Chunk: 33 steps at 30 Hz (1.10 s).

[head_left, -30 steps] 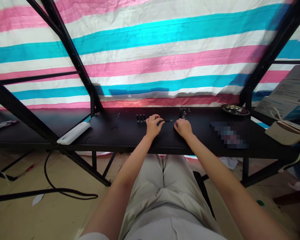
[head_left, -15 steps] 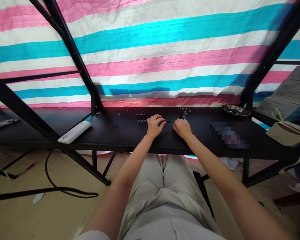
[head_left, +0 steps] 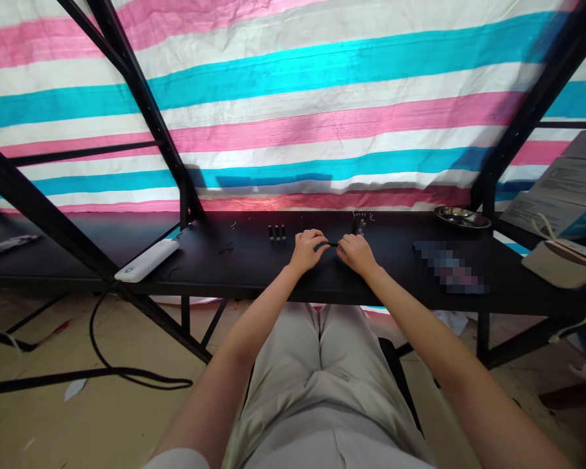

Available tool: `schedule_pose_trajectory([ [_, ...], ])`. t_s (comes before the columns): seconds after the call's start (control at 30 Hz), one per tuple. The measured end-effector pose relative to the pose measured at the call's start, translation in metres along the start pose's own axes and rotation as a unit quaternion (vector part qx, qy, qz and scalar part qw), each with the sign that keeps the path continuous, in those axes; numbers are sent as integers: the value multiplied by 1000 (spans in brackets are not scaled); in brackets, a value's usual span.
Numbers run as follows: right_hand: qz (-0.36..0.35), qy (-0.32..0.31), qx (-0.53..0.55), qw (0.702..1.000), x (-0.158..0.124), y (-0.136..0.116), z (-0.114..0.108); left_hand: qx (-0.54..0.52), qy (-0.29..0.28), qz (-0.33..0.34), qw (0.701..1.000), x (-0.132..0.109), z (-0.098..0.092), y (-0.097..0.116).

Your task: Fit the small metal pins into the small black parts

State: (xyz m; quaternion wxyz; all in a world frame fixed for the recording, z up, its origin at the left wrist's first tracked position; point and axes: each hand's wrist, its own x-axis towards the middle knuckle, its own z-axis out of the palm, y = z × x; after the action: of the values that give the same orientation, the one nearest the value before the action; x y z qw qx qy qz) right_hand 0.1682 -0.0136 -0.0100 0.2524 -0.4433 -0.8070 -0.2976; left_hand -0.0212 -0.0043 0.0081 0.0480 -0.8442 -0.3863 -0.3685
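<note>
My left hand [head_left: 305, 251] rests on the black table [head_left: 215, 273], its fingers closed around a thin black rod [head_left: 333, 244]. My right hand [head_left: 356, 254] is close by, with its fingertips at the rod's other end; I cannot tell whether they grip it. Beyond my left hand stands a short row of small black upright pieces [head_left: 276, 232]. Beyond my right hand is a cluster of small dark parts [head_left: 360, 225]. Tiny bits of wire lie scattered along the table's far edge.
A white power bank [head_left: 146, 260] lies at the table's left, and a metal dish [head_left: 462, 217] sits at the far right. A pixelated patch [head_left: 449, 267] hides something on the table. Black metal frame bars [head_left: 146, 111] stand before a striped tarp [head_left: 322, 130].
My hands have moved toward each other. My right hand has shifted left to the rod's end, and my left hand has moved slightly right.
</note>
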Motion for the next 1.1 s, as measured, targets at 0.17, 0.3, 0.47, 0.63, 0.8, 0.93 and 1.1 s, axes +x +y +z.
schedule_pose_trajectory([
  [0.17, 19, -10, 11, 1000, 1, -2, 2, 40, -54, 51, 996, 20, -16, -5],
  [0.3, 31, -20, 29, 999, 3, -6, 3, 97, -129, 106, 981, 53, -41, -23],
  [0.47, 35, -43, 46, 997, 3, -7, 2, 185, -213, 80, 956, 81, -62, -56],
  [0.63, 38, -54, 55, 996, 4, -7, -1, 201, -236, 34, 950, 86, -64, -80],
  [0.8, 36, -53, 54, 996, 4, -7, 0, 205, -235, 26, 950, 86, -58, -89],
  [0.93, 34, -50, 50, 997, 4, -6, 1, 216, -244, 18, 945, 85, -56, -88],
  [1.1, 31, -50, 44, 997, 3, -6, 2, 222, -246, 6, 943, 83, -56, -89],
])
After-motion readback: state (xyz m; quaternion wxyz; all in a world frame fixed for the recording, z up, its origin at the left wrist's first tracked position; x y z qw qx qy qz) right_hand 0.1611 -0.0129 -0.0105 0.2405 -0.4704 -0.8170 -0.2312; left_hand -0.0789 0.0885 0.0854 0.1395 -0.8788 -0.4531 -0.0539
